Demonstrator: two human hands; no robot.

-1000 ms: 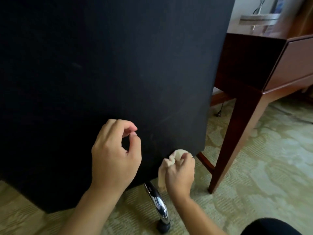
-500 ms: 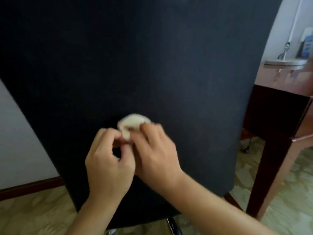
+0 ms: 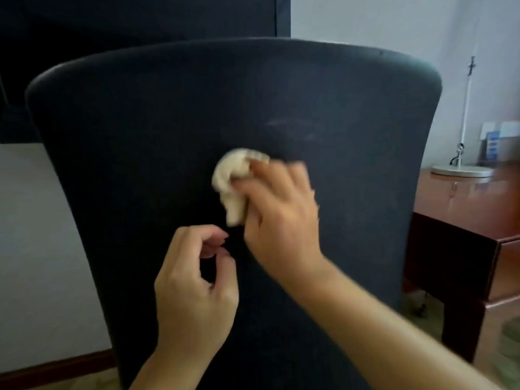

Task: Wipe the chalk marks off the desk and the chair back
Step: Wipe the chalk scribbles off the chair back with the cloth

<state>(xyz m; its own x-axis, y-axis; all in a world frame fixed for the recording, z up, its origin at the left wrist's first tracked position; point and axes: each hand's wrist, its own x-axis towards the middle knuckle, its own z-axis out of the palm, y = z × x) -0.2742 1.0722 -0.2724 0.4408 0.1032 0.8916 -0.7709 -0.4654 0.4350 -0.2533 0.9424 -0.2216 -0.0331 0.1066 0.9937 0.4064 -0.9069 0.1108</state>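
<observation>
The black fabric chair back (image 3: 140,142) fills the middle of the view. Faint chalk marks (image 3: 289,128) show as pale streaks on its upper right part. My right hand (image 3: 281,218) grips a crumpled cream cloth (image 3: 233,181) and presses it against the chair back just below and left of the marks. My left hand (image 3: 194,288) hovers lower, in front of the chair back, with its fingers curled and nothing in it. The dark wooden desk (image 3: 464,209) stands to the right behind the chair.
A lamp base (image 3: 461,170) with a thin pole sits on the desk near the wall. A dark panel (image 3: 140,18) stands behind the chair. Pale wall and a wooden skirting board (image 3: 56,370) lie to the left; patterned carpet shows at the bottom.
My view has risen from the chair's lower edge to its top. My right hand carried the cloth upward across the chair back. My left hand let go of the cloth and dropped below it.
</observation>
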